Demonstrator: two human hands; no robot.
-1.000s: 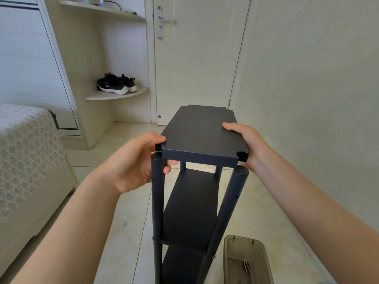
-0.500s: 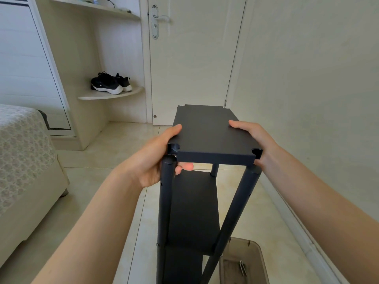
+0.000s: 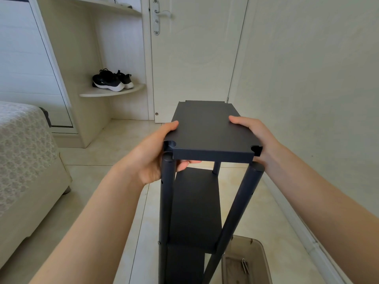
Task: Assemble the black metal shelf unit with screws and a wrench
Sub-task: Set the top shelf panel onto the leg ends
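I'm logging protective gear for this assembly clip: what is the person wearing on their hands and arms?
Nothing shows on either. The left hand and right hand are bare: no gloves, rings or tape visible. The left forearm and right forearm are uncovered to the frame's edge, with no sleeve, watch or bracelet in view.

**One head camera, looking forward and down**

We see the room through a single wide-angle camera worn on the head. It faces forward and tilts down, toward the door (image 3: 194, 58) and the wall (image 3: 307, 78) at the far end. The shelf (image 3: 209, 132) stands close in front of us, its top near mid-frame and its legs running off the bottom edge. The left hand (image 3: 151, 158) and right hand (image 3: 256, 136) reach in from the lower corners, near the lens. The bed (image 3: 24, 150) fills the left edge.
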